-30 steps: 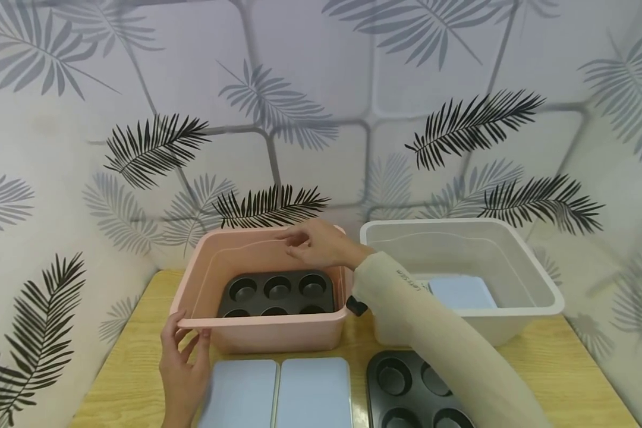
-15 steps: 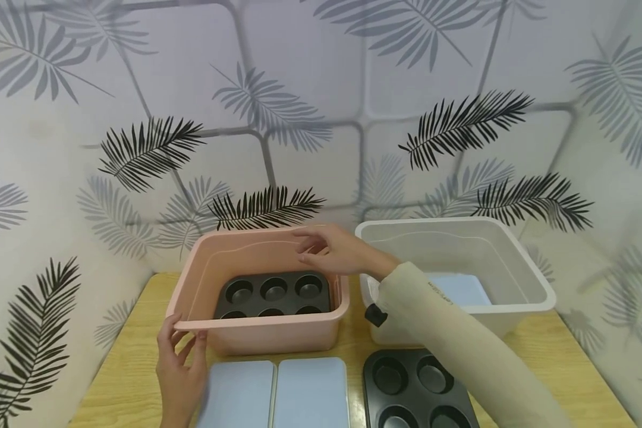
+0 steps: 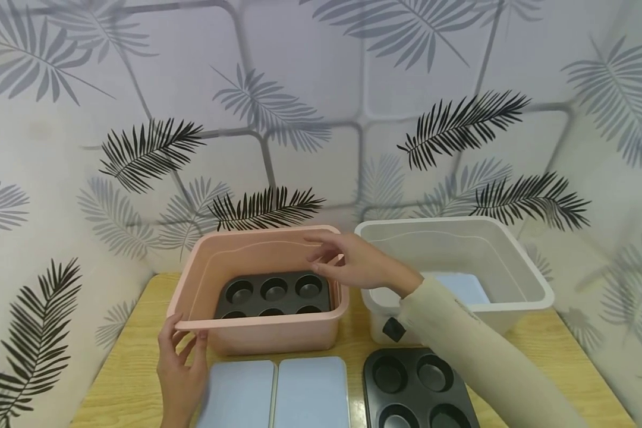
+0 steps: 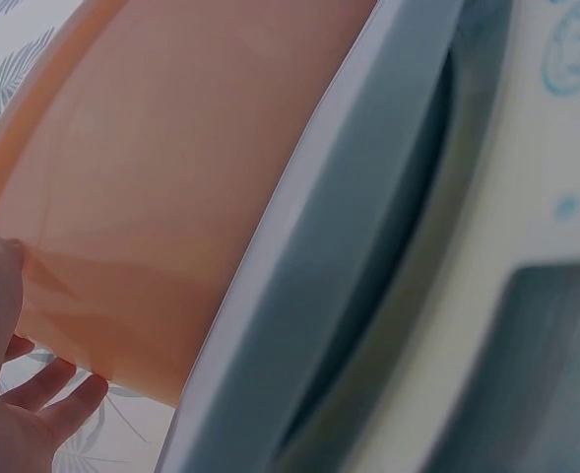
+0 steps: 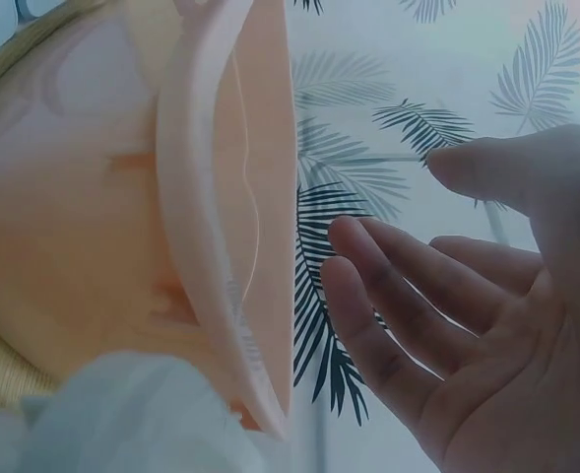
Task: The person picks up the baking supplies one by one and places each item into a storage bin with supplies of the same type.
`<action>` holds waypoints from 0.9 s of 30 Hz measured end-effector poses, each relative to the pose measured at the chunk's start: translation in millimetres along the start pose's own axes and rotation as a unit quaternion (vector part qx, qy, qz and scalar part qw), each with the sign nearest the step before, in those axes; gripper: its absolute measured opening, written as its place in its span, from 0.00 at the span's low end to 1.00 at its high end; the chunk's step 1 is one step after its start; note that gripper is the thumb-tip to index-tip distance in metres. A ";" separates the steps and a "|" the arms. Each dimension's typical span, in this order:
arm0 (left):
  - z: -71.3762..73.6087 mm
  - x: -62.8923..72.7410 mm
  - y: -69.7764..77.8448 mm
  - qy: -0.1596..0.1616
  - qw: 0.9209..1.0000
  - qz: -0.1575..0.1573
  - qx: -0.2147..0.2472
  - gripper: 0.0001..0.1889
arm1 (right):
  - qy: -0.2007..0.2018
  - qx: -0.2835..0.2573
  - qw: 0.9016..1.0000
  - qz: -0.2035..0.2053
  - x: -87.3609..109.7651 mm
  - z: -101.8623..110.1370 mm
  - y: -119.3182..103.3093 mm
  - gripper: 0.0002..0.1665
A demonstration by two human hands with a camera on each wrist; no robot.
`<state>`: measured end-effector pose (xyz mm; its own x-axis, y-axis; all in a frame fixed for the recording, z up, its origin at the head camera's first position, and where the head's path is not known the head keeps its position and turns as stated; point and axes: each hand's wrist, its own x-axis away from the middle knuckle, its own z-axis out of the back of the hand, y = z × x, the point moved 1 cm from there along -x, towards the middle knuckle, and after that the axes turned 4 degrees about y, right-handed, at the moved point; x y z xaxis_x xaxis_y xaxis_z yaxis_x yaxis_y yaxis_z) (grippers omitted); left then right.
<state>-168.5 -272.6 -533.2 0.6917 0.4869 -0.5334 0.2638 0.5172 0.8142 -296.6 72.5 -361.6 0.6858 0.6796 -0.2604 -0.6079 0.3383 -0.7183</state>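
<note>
A pink plastic bin stands on the table with a dark muffin pan lying inside it. My left hand holds the bin's near left rim corner, fingers and thumb curled about it. In the left wrist view, those fingers touch the bin's orange-pink wall. Over the bin's right rim hovers my right hand, fingers loosely bent and holding nothing. The right wrist view shows that hand apart from the pink rim.
Right of the pink bin stands a white bin with a light blue flat piece inside. Two light blue flat rectangles lie side by side in front. A second muffin pan lies beside them, partly under my right sleeve.
My right hand has drawn back rightward, from above the inside of the pink bin to its right rim. The left hand keeps its place at the corner.
</note>
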 end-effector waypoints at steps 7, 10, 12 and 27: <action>-0.8 -3.2 -0.3 -0.001 1.000 -0.014 0.016 0.34 | 0.019 0.013 1.000 0.003 17.1 4.8 -3.3 0.37; -2.1 -4.7 -0.8 -0.001 1.000 -0.017 0.023 0.34 | 0.031 0.011 0.999 -0.008 26.0 7.1 -4.1 0.36; -1.7 -5.2 -1.1 0.001 1.000 -0.016 0.023 0.34 | 0.038 0.011 0.999 -0.014 31.3 7.9 -4.0 0.36; 1.1 -1.9 -0.6 -0.001 1.000 -0.015 0.009 0.34 | 0.102 0.017 0.995 -0.010 93.4 17.1 10.9 0.33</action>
<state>-169.3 -274.6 -532.5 0.6843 0.4705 -0.5571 0.2967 0.5183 0.8021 -246.1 150.8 -382.7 0.7633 0.5269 -0.3738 -0.6037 0.3758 -0.7030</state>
